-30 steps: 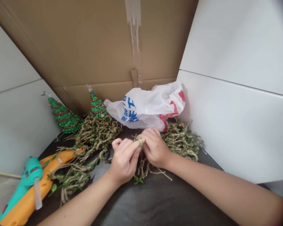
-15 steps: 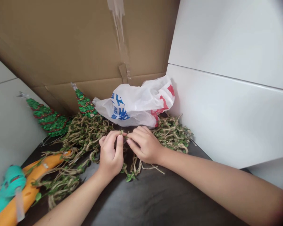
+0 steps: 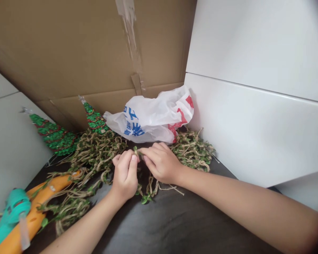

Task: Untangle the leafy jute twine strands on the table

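My left hand [image 3: 125, 176] is closed in a pinch, with a small knotted bit of leafy twine garland [image 3: 136, 151] showing above its thumb and forefinger. Close against it, my right hand [image 3: 163, 164] has its fingers drawn together and its fingertips at the same bit; its thumb is tucked below. A length of the garland with green leaves [image 3: 147, 198] hangs down under the hands onto the dark table. Heaps of the same brown twine and leaves lie on both sides, a left heap [image 3: 98, 148] and a right heap [image 3: 194, 150].
Behind the hands lies a crumpled white plastic bag [image 3: 153, 114] against a cardboard panel [image 3: 82, 46]. Two small green Christmas trees [image 3: 54, 135] lean at the left. A teal and orange glue gun [image 3: 17, 204] lies at lower left. White panels [image 3: 254, 130] flank the table [image 3: 169, 225].
A green leaf and twine knot now stick up more plainly above my left thumb. My right forefinger has stretched toward it. The view has shifted slightly.
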Demonstrator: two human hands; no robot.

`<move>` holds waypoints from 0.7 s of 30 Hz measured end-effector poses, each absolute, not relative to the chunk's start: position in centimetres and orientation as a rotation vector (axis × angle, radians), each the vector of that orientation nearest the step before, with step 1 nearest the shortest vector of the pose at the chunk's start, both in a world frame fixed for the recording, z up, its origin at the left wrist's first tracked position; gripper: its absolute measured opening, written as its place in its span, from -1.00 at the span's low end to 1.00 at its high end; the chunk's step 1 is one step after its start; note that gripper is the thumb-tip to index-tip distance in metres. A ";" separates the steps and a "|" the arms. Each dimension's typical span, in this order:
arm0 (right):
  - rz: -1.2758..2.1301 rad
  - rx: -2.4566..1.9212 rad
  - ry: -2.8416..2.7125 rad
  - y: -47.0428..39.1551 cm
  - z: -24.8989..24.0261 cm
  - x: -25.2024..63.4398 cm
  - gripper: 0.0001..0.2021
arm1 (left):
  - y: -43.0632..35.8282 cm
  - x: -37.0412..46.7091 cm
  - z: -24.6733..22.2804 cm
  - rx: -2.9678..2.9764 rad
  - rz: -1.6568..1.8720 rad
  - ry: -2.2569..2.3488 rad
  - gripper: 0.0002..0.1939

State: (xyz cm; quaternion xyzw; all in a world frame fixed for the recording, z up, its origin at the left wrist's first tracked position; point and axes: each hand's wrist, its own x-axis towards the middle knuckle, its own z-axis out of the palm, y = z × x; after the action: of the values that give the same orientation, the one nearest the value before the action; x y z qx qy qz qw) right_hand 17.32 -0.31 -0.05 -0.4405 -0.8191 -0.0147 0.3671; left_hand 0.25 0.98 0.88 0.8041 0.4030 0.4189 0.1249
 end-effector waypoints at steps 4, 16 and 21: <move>-0.035 -1.110 -2.113 -0.3 -0.2 17.4 -0.65 | 1.2 0.3 0.8 2.362 1.175 1.233 -0.73; 0.092 -1.111 -2.037 0.0 -0.1 17.7 -0.75 | 1.2 0.7 1.0 2.372 1.111 1.265 -0.70; 0.087 -1.051 -2.001 0.0 -0.1 17.7 -0.76 | 1.7 0.7 0.8 2.313 0.979 1.395 -0.70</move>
State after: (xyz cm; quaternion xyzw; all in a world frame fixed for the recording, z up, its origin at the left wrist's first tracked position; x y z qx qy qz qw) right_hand 17.75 0.03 -0.08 -0.4205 -0.8004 0.0349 0.4258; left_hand 0.74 1.73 0.77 0.7978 0.4813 0.3377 0.1338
